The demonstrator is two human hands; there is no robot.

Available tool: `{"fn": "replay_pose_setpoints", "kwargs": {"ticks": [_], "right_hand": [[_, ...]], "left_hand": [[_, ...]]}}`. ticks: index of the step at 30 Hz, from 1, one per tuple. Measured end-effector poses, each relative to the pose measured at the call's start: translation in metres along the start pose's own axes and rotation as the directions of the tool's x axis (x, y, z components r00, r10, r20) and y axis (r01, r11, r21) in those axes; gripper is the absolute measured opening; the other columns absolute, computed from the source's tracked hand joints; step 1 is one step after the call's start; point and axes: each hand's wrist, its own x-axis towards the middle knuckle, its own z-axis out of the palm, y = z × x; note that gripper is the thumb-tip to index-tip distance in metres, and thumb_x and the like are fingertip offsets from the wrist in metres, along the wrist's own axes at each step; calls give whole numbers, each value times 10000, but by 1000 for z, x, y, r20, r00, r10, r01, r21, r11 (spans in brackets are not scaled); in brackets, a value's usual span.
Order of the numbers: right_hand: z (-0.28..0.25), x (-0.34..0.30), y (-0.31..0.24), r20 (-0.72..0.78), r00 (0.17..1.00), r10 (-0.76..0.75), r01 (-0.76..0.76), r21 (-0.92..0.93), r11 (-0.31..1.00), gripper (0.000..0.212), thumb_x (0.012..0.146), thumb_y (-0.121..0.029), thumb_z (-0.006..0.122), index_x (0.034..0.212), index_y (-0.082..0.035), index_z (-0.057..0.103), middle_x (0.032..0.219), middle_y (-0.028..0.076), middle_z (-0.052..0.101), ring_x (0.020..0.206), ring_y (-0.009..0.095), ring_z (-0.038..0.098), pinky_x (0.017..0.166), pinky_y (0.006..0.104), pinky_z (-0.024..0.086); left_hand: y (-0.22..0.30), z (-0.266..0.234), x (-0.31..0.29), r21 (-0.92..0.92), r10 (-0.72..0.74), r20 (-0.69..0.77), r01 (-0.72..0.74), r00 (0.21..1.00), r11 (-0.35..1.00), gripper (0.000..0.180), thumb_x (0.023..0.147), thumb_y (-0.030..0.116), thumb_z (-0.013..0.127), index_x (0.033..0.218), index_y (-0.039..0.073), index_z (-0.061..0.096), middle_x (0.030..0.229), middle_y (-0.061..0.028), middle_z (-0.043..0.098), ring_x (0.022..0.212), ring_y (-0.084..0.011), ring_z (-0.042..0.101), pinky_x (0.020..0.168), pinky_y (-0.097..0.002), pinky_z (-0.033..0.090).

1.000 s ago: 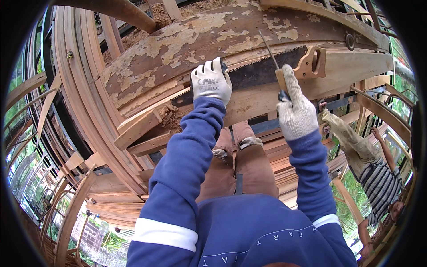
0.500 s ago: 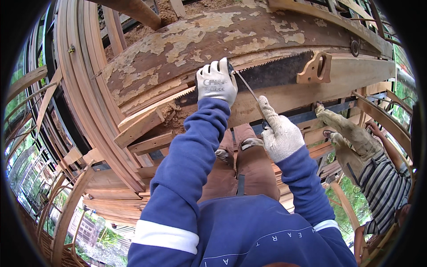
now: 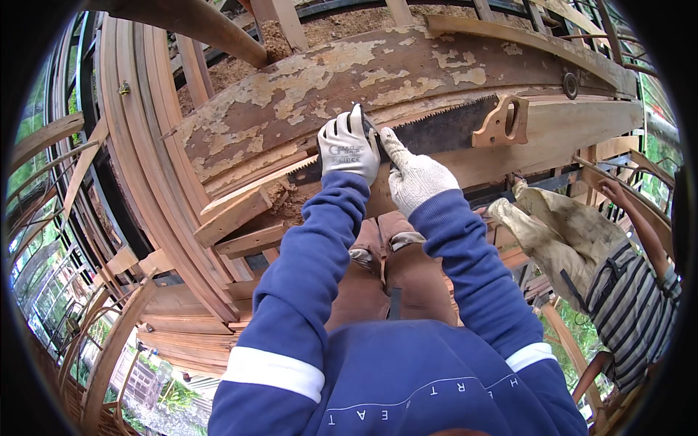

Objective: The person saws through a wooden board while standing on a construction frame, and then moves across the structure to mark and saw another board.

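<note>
A hand saw (image 3: 443, 131) with a dark blade and a wooden handle (image 3: 502, 122) lies teeth up along a pale wooden plank (image 3: 574, 134). My left hand (image 3: 349, 149), in a white and grey glove, grips the blade near its tip end. My right hand (image 3: 416, 174), in a white glove, is right beside it and pinches a thin dark metal rod (image 3: 371, 125). The rod lies across the saw's toothed edge between the two hands. My knees in brown trousers (image 3: 385, 269) are below the plank.
Behind the saw lies a long board with peeling paint (image 3: 327, 80). Curved wooden frames (image 3: 145, 167) stack up on the left. At the right, another person in a striped shirt (image 3: 632, 305) holds a dirty cloth (image 3: 552, 229). Short wood offcuts (image 3: 233, 218) stick out below the saw's tip.
My right hand has come from the saw's handle leftward with the thin rod, ending beside my left hand on the blade. The left hand stayed on the blade.
</note>
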Motion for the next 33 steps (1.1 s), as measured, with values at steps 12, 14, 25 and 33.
{"fn": "replay_pose_setpoints", "kwargs": {"ticks": [12,14,25,33], "right_hand": [[7,-62,42,-156,970,-188,212,157,964,692,908,-111,600,1561,-272,440,829,196,612,706,385,647,665,463,544],[7,-70,39,-79,984,-158,167,124,978,703,906,-113,604,1569,-265,429,840,200,611,714,384,653,676,462,552],[2,-72,26,13,997,-81,79,119,990,722,867,-42,594,1561,-159,433,920,221,642,815,401,649,747,451,536],[2,-46,5,113,994,-1,-7,73,997,793,875,-115,593,1614,-219,324,839,276,661,755,438,677,723,512,557]], "left_hand": [[-21,-36,-9,-175,-34,-353,-31,935,984,334,892,144,671,1213,64,624,1108,-131,639,1035,-336,593,959,-471,438],[-30,-34,-12,-67,-58,-264,41,963,997,323,912,216,659,1206,84,634,1100,-122,646,1038,-332,597,956,-471,433],[-37,-23,-17,166,-125,100,108,987,980,286,972,367,571,1108,127,647,1054,-110,676,1019,-324,630,913,-478,438],[-35,-24,-19,133,-98,98,84,990,988,254,961,336,589,1089,126,654,1039,-102,673,1005,-316,628,902,-476,443]]}}
